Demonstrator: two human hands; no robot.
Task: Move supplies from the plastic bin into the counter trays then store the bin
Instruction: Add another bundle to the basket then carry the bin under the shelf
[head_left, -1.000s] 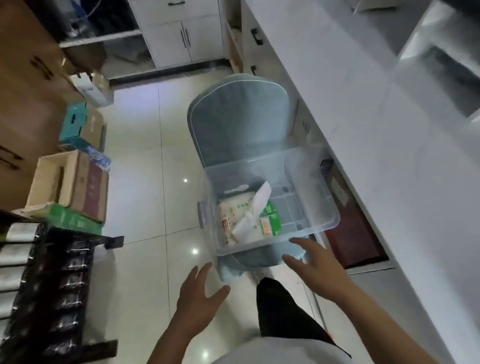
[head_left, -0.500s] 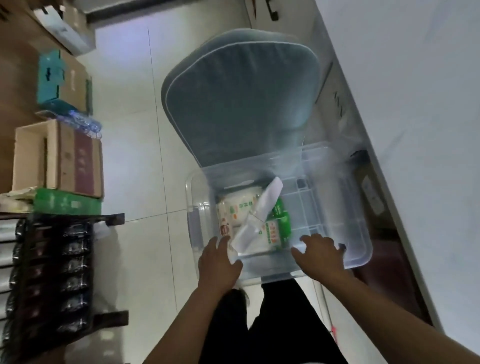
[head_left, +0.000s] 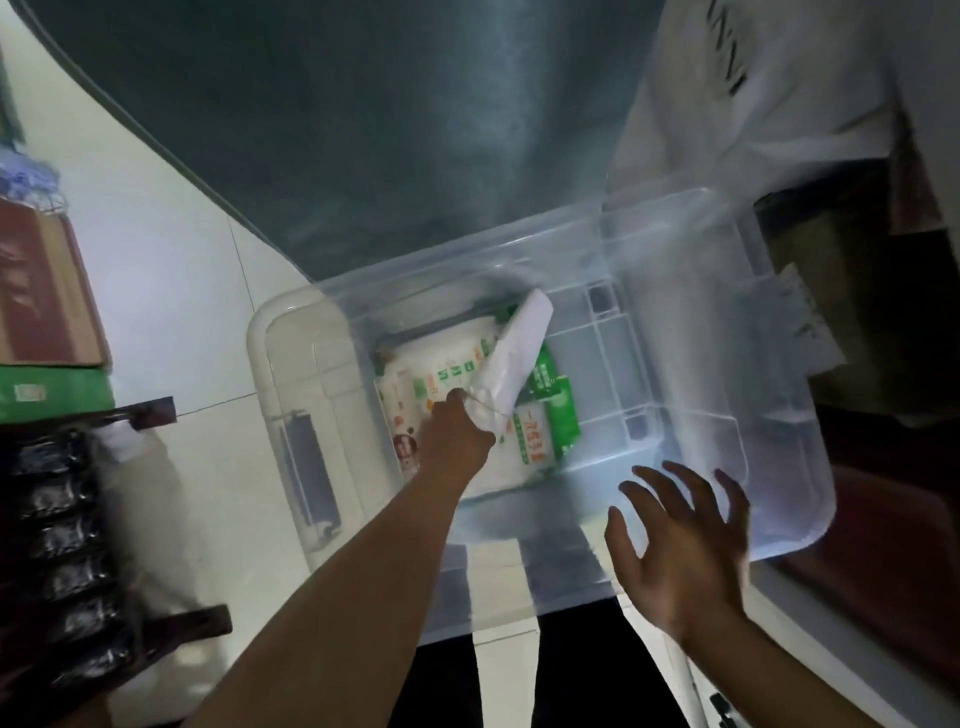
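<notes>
Reaching deeper, left hand pinches white packet inside plastic bin on chair over tiled floor; right hand hovers, fingers spread, empty

A glossy white tiled floor reflected the light, a grey-blue cushioned chair stood ahead, and stacked cardboard boxes sat left.

Left hand now off the rim, inside the bin at the white packet; right hand lifted, fingers spread.
</notes>
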